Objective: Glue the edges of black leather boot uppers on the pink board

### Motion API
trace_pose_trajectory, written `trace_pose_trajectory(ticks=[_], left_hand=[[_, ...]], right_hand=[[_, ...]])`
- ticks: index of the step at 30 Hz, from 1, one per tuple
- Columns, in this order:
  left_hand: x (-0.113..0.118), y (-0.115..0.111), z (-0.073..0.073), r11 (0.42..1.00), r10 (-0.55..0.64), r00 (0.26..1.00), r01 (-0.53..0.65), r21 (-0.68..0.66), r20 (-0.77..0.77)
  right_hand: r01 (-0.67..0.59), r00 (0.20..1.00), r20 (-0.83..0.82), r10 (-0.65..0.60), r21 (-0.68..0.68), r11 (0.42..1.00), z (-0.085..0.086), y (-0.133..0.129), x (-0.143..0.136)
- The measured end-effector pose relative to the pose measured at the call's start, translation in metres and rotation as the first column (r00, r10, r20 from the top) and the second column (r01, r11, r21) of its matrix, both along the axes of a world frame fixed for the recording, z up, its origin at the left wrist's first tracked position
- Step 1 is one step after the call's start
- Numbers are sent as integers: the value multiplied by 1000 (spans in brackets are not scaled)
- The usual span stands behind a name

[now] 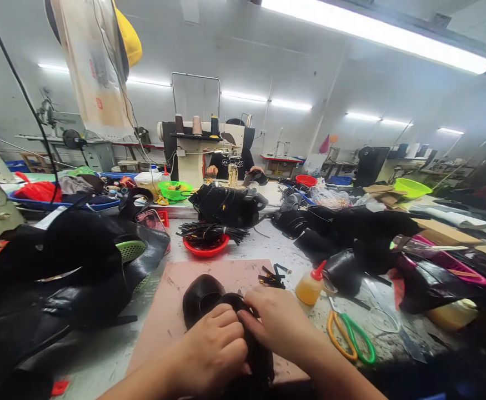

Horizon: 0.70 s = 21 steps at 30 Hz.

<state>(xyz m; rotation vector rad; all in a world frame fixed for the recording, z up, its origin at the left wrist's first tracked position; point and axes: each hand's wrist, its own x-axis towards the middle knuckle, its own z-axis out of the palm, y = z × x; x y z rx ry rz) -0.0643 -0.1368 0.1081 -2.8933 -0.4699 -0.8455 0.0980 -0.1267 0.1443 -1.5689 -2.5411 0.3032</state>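
A black leather-like piece with rounded, curved parts lies on the pink mat. My left hand is closed on its near part, fingers curled. Close beside it on the right, my right hand pinches the piece's upper edge between thumb and fingers. The fingertips of both hands nearly meet there, and the lower part of the piece hangs toward me, partly hidden by my hands and wrists. Short black strips lie at the mat's back right corner.
To the right are a glue bottle with a red tip and scissors with orange and green handles. A red bowl of black strips stands behind the mat. Black pieces pile up at left and right. Across the table, a person sits at a sewing machine.
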Motion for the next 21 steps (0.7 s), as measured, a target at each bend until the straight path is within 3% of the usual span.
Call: trace_pose_trajectory(ticks=[9, 14, 17, 19, 21], left_hand=[[21, 10, -5, 982, -87, 992, 71, 174, 86], [23, 21, -10, 982, -12, 982, -24, 188, 189], [15, 26, -11, 999, 8, 932, -24, 40, 362], [8, 33, -6, 979, 184, 889, -127, -160, 419], [3, 42, 6, 903, 360, 892, -260, -342, 272]], right_hand=[[-69, 989, 139, 54, 99, 993, -7, 12, -12], [61, 997, -58, -59, 28, 998, 0, 10, 12], [95, 991, -91, -103, -82, 992, 0, 2, 24], [104, 991, -72, -111, -89, 991, -3, -2, 25], [123, 989, -71, -127, -65, 990, -7, -3, 23]])
